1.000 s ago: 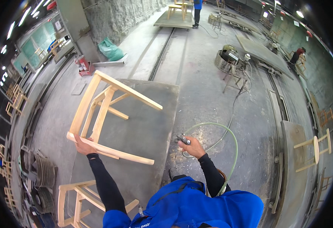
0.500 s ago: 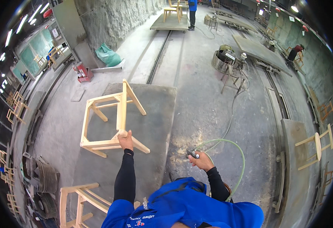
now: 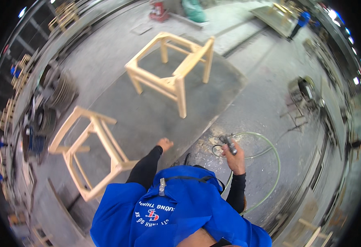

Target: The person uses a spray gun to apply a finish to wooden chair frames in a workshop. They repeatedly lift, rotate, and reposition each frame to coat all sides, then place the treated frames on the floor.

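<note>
The right hand [image 3: 235,158] is gripping a spray gun [image 3: 231,147] beyond the grey board's [image 3: 147,117] right edge. The left hand [image 3: 165,143], its finger opening unclear, is hovering closer to the far chair [image 3: 180,84], which is standing ahead across bare board; the near chair [image 3: 104,140] is resting leftward.

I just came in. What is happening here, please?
The person's right hand grips a dark metal hand tool; a thin, pale green hose loops beside it. The left hand seems empty. A pale wooden chair frame rests untouched on the flat grey platform ahead; a second pale wooden chair frame is at the left.
</note>
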The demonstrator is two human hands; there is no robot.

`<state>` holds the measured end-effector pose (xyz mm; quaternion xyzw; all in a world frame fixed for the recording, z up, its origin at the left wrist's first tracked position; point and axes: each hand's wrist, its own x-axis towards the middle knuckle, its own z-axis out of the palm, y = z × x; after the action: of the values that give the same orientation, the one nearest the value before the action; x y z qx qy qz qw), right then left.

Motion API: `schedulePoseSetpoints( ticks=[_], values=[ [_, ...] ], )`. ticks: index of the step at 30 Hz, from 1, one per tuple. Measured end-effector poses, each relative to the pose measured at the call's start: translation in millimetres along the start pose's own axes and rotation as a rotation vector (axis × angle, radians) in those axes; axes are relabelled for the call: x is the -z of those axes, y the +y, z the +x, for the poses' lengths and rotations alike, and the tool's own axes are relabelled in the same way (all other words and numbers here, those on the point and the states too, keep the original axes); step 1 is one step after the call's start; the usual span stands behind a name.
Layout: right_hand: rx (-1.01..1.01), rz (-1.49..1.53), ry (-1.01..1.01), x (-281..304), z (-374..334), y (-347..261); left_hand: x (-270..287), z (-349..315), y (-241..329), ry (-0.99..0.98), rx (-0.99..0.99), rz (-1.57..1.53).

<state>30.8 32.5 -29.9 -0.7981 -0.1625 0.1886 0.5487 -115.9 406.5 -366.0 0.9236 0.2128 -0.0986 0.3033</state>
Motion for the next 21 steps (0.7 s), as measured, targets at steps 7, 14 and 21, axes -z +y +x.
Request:
schedulePoseSetpoints(
  ticks=[7,14,21],
  values=[
    [0.291,0.093,0.051,-28,-43,-123,-93,-230,-115,-0.224,0.564,-0.333],
    [0.374,-0.004,0.125,-80,-55,-133,-74,-313,-142,-0.158,0.961,-0.549],
    [0.118,-0.215,0.062,-132,-36,-31,-78,-313,-130,-0.038,0.698,-0.382]
  ],
)
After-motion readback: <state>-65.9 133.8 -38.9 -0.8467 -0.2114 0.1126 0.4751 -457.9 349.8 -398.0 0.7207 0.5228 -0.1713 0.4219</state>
